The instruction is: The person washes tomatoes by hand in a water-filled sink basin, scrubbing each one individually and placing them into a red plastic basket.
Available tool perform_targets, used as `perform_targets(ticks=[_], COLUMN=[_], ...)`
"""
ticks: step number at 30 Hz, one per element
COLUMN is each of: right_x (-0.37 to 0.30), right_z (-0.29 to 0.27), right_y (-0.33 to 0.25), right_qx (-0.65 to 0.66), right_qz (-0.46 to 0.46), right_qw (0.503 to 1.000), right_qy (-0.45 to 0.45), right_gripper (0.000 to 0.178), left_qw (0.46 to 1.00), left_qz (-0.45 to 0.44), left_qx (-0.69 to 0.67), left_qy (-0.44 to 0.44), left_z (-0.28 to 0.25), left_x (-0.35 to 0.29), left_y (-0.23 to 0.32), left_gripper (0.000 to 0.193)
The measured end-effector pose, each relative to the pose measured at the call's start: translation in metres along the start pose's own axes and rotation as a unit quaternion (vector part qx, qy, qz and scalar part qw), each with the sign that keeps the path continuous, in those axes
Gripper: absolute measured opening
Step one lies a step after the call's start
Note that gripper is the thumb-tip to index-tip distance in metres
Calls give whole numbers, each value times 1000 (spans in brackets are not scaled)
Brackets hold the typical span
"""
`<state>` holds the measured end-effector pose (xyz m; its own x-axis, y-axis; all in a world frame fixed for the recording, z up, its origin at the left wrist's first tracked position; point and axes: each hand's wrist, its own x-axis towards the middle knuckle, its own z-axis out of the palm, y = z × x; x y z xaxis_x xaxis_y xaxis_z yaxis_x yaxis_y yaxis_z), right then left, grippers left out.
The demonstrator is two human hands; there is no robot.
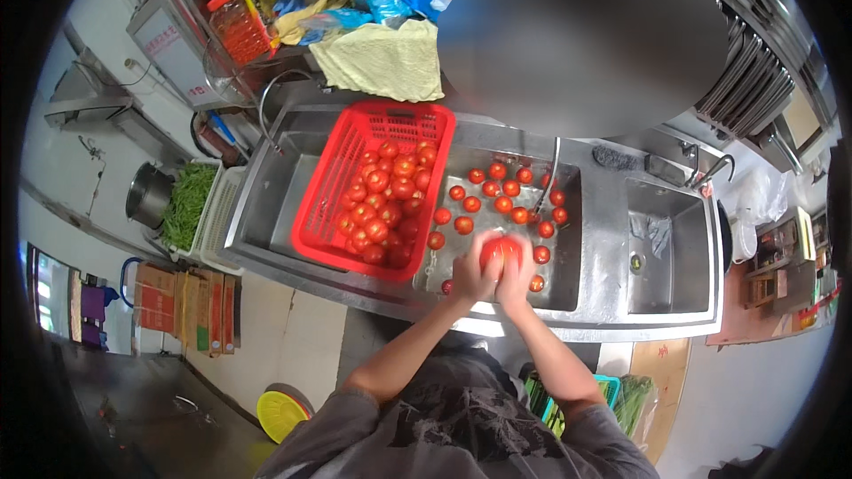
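Left grip [472,275] and right grip [517,277] hold a tomato [500,253] above the middle basin [561,288].

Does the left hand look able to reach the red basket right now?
Probably yes: nothing visibly blocks the way to the open basket, though the left hand cups a tomato with the right hand.

Red basket [358,264]: smooth, semi-glossy plastic with perforated walls; tomatoes [377,182] inside it smooth-skinned, very glossy. Sink basin [561,282] just right of the basket: bare metal, wet-looking, shiny. Behind the basket, yellow cloth [382,62], matt and rough-textured; front-left of the basket, matt cardboard [193,302].
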<state>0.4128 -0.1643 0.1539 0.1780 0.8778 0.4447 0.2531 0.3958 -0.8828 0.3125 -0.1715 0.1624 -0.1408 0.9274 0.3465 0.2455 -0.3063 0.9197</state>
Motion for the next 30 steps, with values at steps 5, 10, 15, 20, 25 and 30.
perform_targets(ticks=[5,10,15,20,25,30], right_x=[-3,-6,-3,3,13,23], right_z=[27,55,104,165,208,273], right_y=[11,13,10,23,48,61], right_qx=[-86,-130,-133,-71,-63,-33], right_qz=[175,219,122,186,141,180], right_qw=[968,947,971,963,967,964], right_qy=[-160,-197,-154,-182,-201,-194], right_gripper=[36,40,39,42,43,41], left_qw=[978,961,981,991,974,983], left_qz=[-181,-274,-192,-114,-219,-173], left_qx=[64,-7,-3,69,-51,-58], left_qy=[-84,-47,-25,-14,-29,-12], left_z=[-38,-65,-112,-169,-211,-253], left_x=[7,5,17,44,74,96], left_y=[-37,-54,-98,-159,-183,-237], left_gripper=[40,43,42,46,48,38])
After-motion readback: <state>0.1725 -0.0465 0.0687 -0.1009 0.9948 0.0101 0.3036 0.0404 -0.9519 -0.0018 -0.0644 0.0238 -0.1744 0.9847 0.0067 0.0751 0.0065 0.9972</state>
